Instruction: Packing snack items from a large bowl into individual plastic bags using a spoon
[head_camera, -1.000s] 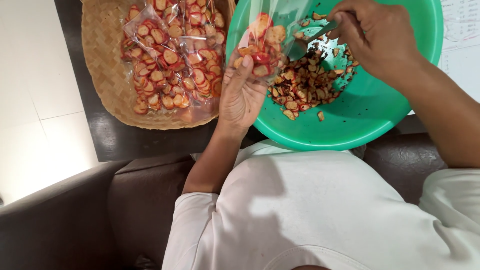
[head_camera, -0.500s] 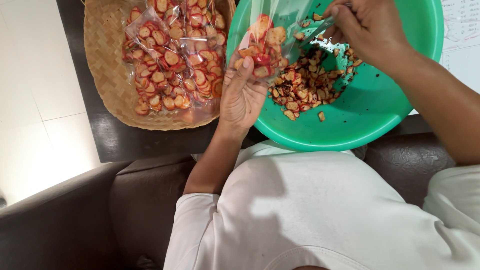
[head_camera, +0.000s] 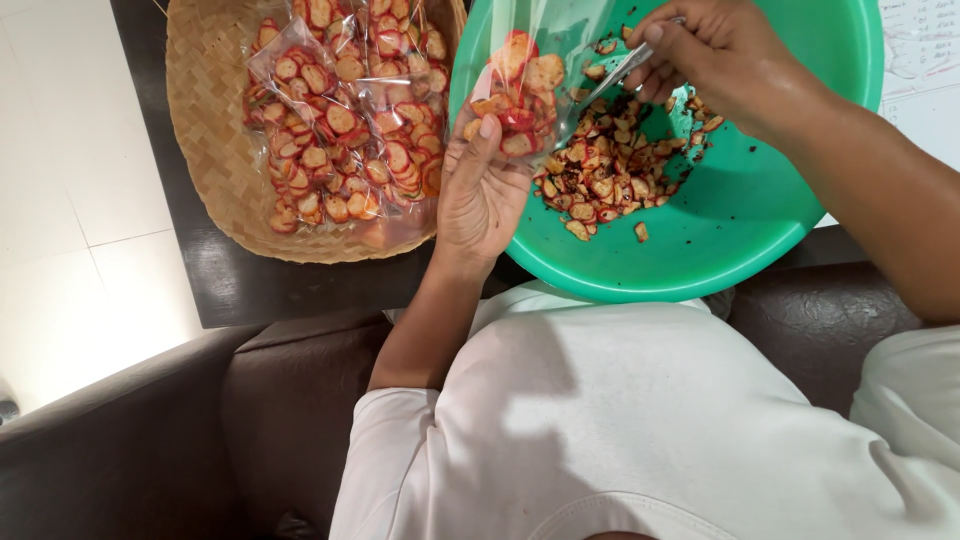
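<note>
- At the bottom of the frame, nearest the camera, the person's white shirt (head_camera: 640, 420) fills the view, with a dark brown seat (head_camera: 200, 440) to the lower left and a pale tiled floor (head_camera: 70, 200) along the left edge.
- Just above the shirt, the left hand (head_camera: 480, 195) cups the bottom of a clear plastic bag (head_camera: 520, 90) from below, palm up, fingers closed around its lower part; a small load of red-edged round chips (head_camera: 515, 85) sits in it.
- Compared with half a second ago, the bag holds its place at the bowl's left rim, while the right hand (head_camera: 715, 55) has shifted a little lower over the chips; the filling goes on rather than ending.
- The right hand, upper right, pinches a thin silvery utensil (head_camera: 620, 70), its end near the bag's mouth; I cannot tell whether it carries chips.
- The green plastic bowl (head_camera: 760, 210) holds loose chips (head_camera: 610, 175) and crumbs left of centre; its right half is bare, giving room to scoop.
- Farthest, upper left, a woven basket (head_camera: 205, 150) on a dark table (head_camera: 250, 290) holds filled bags (head_camera: 350, 130), close beside the bowl's left rim.
</note>
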